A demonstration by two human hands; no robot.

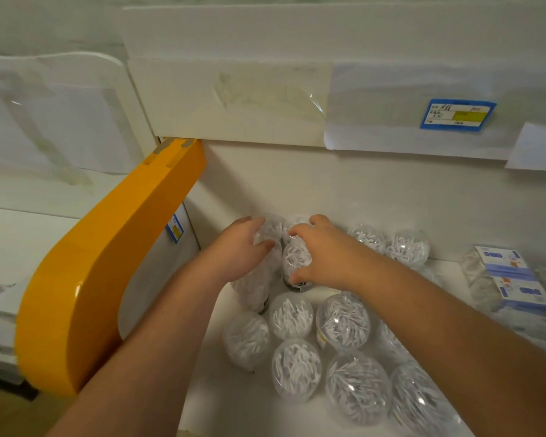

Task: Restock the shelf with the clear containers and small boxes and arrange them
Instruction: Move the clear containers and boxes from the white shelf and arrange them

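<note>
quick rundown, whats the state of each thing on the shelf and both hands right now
left hand: grip closed around a clear container at the back left
right hand: grip closed on the upright container beside it
front clear containers: standing on the shelf, closed, full of white sticks, untouched
small boxes: stacked at the right, tilted
price tag: stuck on the upper shelf edge

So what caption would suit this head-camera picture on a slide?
Both hands, left and right, grip clear cotton-swab containers at the white shelf's back.

About fourteen clear containers [344,321], several half-hidden; two small boxes [514,279]; two hands [322,253].
</note>
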